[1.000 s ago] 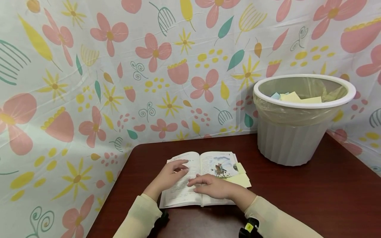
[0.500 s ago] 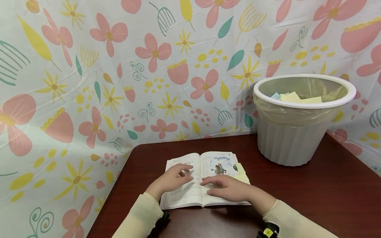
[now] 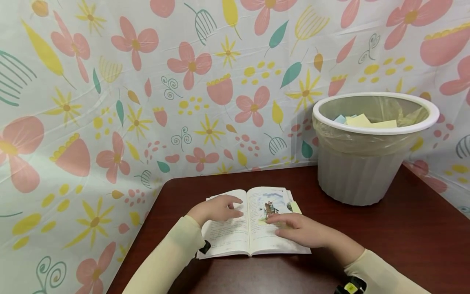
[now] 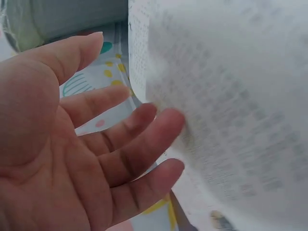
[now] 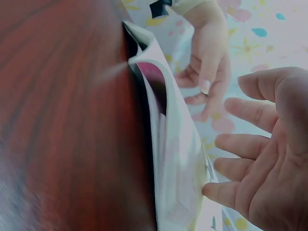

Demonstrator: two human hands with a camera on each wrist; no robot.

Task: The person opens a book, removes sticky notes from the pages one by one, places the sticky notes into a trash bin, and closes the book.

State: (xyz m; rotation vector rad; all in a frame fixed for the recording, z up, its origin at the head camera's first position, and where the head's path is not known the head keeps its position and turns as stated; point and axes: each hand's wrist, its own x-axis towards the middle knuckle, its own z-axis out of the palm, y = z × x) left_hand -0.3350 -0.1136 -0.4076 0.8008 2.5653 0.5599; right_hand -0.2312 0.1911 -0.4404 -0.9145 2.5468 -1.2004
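Observation:
An open book [image 3: 227, 243] lies flat on the table, with text on its left page and a picture of a horse rider [image 3: 271, 206] on its right page. My left hand [image 3: 216, 209] is over the upper left page, fingers loosely bent with nothing between them. In the left wrist view its fingertips [image 4: 171, 122] are close to the printed page; whether they touch is unclear. My right hand [image 3: 304, 230] stretches over the right page, fingers extended and holding nothing. A yellow sticky note [image 3: 295, 207] sticks out past the right page edge, partly covered by that hand.
A grey waste bin [image 3: 358, 175] with a white rim and clear liner stands at the right back of the dark red table [image 3: 404, 228]. Yellow papers [image 3: 360, 120] and a blue paper [image 3: 340, 119] are inside it. A flower-patterned cloth [image 3: 147, 102] hangs behind.
My right hand has moved right, from the book's middle to the right page, now covering most of the yellow notes. My left hand has shifted slightly up and right.

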